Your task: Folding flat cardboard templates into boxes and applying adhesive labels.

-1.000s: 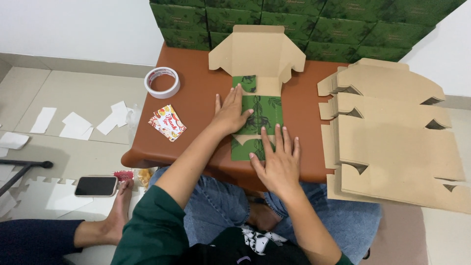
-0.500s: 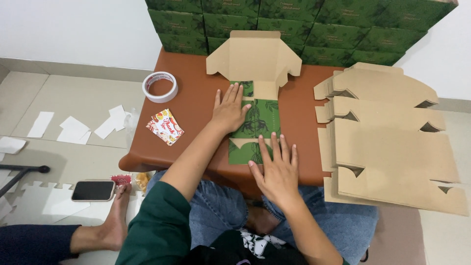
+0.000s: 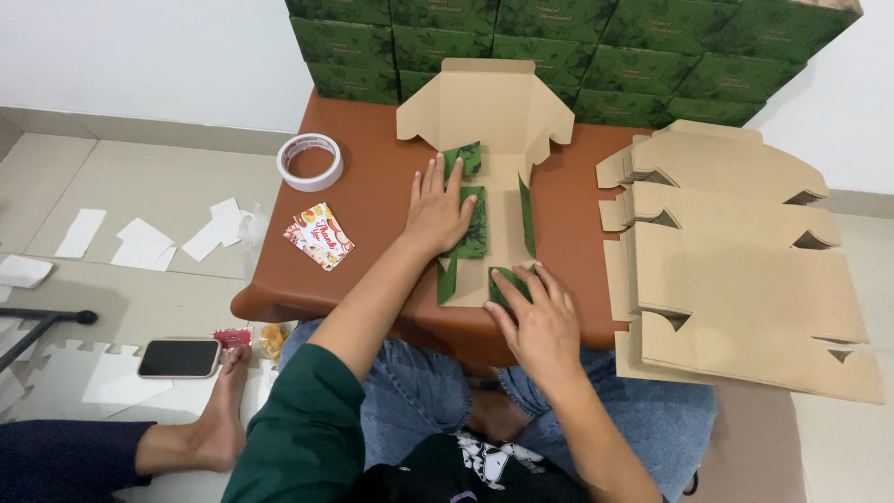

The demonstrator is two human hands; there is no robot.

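A flat cardboard box blank (image 3: 494,121), brown inside and green printed outside, lies on the low brown table (image 3: 372,196). My left hand (image 3: 438,210) presses flat on its folded left side panel. At the near end, my right hand (image 3: 535,321) has its fingers on a small green flap, lifting it. The side flaps stand partly raised, showing green.
A stack of flat brown box blanks (image 3: 745,270) lies to the right. Finished green boxes (image 3: 559,37) are piled along the wall. A tape roll (image 3: 310,161) and a printed card (image 3: 319,236) sit on the table's left. A phone (image 3: 179,358) and paper scraps (image 3: 140,244) lie on the floor.
The green panel that lay flat under both hands is now folded, with side flaps raised and brown inside showing. My right hand moved to the near flap.
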